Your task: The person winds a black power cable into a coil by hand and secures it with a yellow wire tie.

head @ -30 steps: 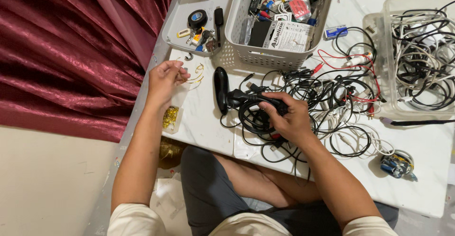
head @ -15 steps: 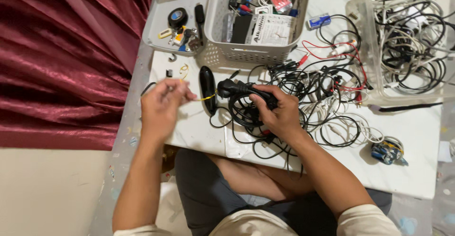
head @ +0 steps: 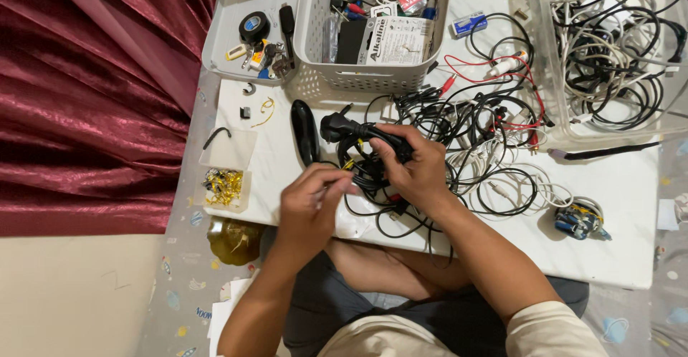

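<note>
the right hand [head: 414, 173] is closed around a coiled black power cable with a moulded plug [head: 358, 142], holding the bundle just above the white surface [head: 616, 221] near its front edge. the left hand [head: 309, 203] sits just beside it, fingers pinched narrow on a thin yellow twist tie [head: 349, 164] that touches the coil; how far the tie goes around the coil cannot be told. a glossy black oblong device [head: 304, 132] lies on the surface just left of the plug.

right of the hands spreads a loose tangle of black, white and red cables [head: 494, 127]. behind it stands a clear plastic bin of more cables [head: 616, 49], and a grey perforated plastic basket [head: 358, 81] holds packets and small parts. a grey lid used as a tray [head: 222, 34] carries a roll of black tape [head: 254, 26] and keys. at the left edge of the surface a small clear box of gold twist ties [head: 225, 185] rests, and a small blue bundle [head: 577, 222] lies near the right front. a dark red curtain [head: 86, 92] hangs to the left.
</note>
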